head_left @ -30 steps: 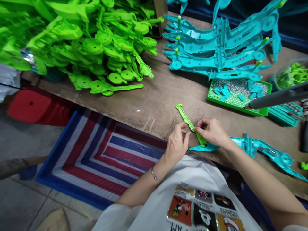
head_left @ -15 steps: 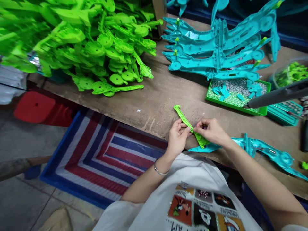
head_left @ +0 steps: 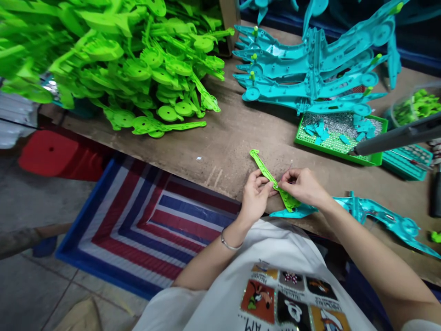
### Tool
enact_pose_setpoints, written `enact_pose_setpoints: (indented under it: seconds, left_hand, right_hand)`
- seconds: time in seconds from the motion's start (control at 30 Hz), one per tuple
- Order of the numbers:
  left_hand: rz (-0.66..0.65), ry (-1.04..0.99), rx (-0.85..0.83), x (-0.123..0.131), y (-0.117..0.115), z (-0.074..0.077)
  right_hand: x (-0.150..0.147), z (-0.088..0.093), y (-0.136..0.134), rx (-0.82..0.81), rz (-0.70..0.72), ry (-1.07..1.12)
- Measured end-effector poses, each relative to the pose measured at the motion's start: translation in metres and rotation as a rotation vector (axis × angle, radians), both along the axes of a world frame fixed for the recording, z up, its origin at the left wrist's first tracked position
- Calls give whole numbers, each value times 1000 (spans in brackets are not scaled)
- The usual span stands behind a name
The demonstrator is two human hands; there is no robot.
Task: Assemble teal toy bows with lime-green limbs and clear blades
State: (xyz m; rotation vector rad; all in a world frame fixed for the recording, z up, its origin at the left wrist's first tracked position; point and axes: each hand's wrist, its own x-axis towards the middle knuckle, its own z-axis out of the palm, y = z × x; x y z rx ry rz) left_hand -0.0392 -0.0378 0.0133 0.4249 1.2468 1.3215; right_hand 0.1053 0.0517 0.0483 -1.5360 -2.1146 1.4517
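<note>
My left hand (head_left: 254, 195) grips a long green plastic part (head_left: 263, 169) near its middle, holding it slanted at the table's front edge. My right hand (head_left: 303, 186) is pinched close to the same part. Between its thumb and forefinger there is something tiny that I cannot make out; a thin dark or purplish bit shows behind the fingers. A small shiny spot is visible on the green part by the left thumb. Under and to the right of my hands lies a long turquoise plastic part (head_left: 387, 216), partly covered by my right forearm.
A large heap of green parts (head_left: 138, 69) fills the left. Stacked turquoise parts (head_left: 310, 69) lie at the back right. A green tray (head_left: 332, 151) holds small metal pieces and turquoise bits. A grey tool (head_left: 396, 135) reaches over it. A tub (head_left: 413, 108) of green pieces stands at right.
My right hand has shifted very slightly beside the green part, uncovering a little more of it by the left thumb. Little else differs.
</note>
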Motion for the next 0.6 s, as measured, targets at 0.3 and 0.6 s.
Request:
enact_pose_setpoints:
  seconds: [0.3, 0.6]
  left_hand:
    - [-45, -39, 34, -3, -1, -1]
    - [-29, 4, 13, 1, 1, -3]
  right_hand:
    - [-2, 3, -3, 62, -8, -42]
    - [14, 8, -14, 31, 5, 46]
